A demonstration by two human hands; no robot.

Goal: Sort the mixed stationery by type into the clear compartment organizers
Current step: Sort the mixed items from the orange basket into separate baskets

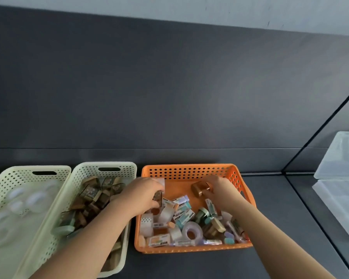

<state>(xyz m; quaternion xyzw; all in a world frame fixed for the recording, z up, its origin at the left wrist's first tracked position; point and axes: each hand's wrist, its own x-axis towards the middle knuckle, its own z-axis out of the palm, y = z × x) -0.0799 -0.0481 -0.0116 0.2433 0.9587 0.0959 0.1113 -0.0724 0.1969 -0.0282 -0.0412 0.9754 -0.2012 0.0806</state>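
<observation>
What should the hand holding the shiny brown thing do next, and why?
Probably lift the shiny brown thing out of the orange basket and carry it to the cream basket of brown pieces. The right hand pinches it, and it looks like those, though it's blurry. The left hand holds a small dark box.

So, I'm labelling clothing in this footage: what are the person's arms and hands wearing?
Nothing shows. The left hand and right hand are ungloved, and both forearms are bare to the picture's edge: no sleeves, watch or bracelet. Blur hides any ring.
</observation>
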